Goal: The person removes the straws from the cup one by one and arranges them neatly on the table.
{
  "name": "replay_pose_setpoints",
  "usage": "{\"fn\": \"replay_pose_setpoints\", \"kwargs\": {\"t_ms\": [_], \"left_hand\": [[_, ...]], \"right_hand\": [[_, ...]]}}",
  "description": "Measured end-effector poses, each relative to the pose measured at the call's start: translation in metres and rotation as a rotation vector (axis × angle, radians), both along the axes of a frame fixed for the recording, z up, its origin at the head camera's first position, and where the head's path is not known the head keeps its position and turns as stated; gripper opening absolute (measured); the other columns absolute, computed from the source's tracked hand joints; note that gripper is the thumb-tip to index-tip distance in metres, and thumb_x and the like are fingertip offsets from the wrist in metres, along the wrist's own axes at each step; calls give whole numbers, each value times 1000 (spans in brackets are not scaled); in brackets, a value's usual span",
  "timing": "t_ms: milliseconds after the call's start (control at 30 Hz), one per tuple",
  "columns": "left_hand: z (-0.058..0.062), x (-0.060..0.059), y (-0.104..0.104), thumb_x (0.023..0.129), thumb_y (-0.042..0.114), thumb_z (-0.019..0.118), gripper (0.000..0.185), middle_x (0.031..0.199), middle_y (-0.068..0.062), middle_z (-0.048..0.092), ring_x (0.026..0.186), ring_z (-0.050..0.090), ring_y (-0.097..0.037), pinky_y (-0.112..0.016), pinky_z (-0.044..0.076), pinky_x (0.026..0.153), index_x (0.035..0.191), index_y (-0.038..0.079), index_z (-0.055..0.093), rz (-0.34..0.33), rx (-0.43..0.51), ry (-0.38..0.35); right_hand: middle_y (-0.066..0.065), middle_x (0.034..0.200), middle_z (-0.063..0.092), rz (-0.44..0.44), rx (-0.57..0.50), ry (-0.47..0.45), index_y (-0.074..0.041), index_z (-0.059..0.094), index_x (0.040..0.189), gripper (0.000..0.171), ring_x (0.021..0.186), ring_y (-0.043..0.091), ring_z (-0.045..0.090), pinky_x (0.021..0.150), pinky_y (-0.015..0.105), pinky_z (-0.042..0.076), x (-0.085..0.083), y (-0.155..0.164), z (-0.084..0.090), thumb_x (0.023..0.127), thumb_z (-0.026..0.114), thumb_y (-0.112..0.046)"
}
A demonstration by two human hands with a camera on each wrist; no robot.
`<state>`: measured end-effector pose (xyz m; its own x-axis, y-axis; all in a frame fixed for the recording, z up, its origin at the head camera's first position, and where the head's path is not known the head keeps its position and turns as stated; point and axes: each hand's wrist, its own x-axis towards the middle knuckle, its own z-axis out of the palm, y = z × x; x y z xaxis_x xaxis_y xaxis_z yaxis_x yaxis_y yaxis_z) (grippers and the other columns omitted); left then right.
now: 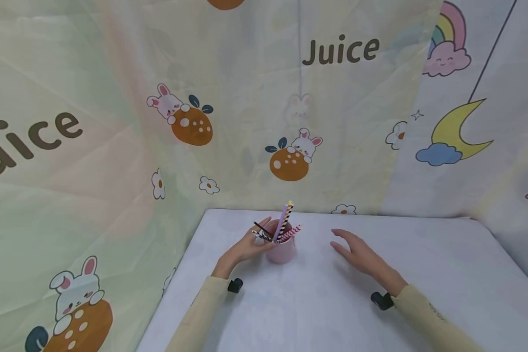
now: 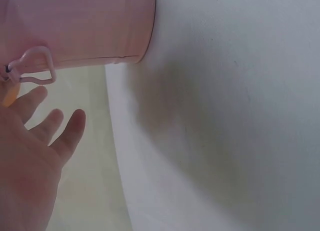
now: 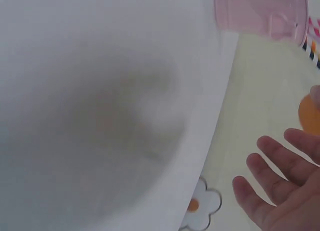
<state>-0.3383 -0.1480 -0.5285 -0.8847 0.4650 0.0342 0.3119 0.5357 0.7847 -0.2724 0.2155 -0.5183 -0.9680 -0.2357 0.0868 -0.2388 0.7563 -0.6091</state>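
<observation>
A pink cup (image 1: pixel 282 252) stands near the far edge of the white table (image 1: pixel 317 313). It holds several striped straws (image 1: pixel 285 222) that lean out over its rim. My left hand (image 1: pixel 251 244) lies close against the cup's left side, below the straw tips, with its fingers straight. In the left wrist view the left hand (image 2: pixel 45 131) is spread beside the cup (image 2: pixel 75 26) and its heart-shaped handle (image 2: pixel 32 66). My right hand (image 1: pixel 356 252) hovers flat to the right of the cup and holds nothing. The right wrist view shows its fingers (image 3: pixel 280 181) straight and the cup (image 3: pixel 260 13) apart from them.
A printed cloth backdrop (image 1: pixel 114 146) with rabbits and the word "Juice" hangs behind and to both sides of the table. The table's left edge (image 1: pixel 176 278) runs close to my left arm. Black wrist mounts (image 1: pixel 235 285) sit on both sleeves.
</observation>
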Motion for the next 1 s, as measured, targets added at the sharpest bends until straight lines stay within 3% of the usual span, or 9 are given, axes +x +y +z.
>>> {"fn": "replay_pose_setpoints", "kwargs": {"t_ms": [300,567,1000], "left_hand": [[-4,-3,0,90,48,72,84,164,8,30,154,23,-25,-61,23,119,157,45,22,-37,26,27],[0,-3,-1,91,43,72,88,163,9,33,154,22,-26,-61,20,120,161,24,23,-68,78,22],[-2,-4,1,90,37,75,83,159,15,38,153,24,-20,-59,19,121,157,38,26,-46,105,-10]], "right_hand": [[11,137,62,28,-128,38,-10,54,140,49,125,30,58,104,53,47,-3,-41,7,101,59,-38],[9,133,63,69,-236,55,-12,55,138,41,120,27,60,98,47,53,-16,-67,21,101,61,-30],[5,132,63,127,-331,42,-17,60,134,35,118,26,61,94,45,54,-29,-87,18,100,63,-20]]}}
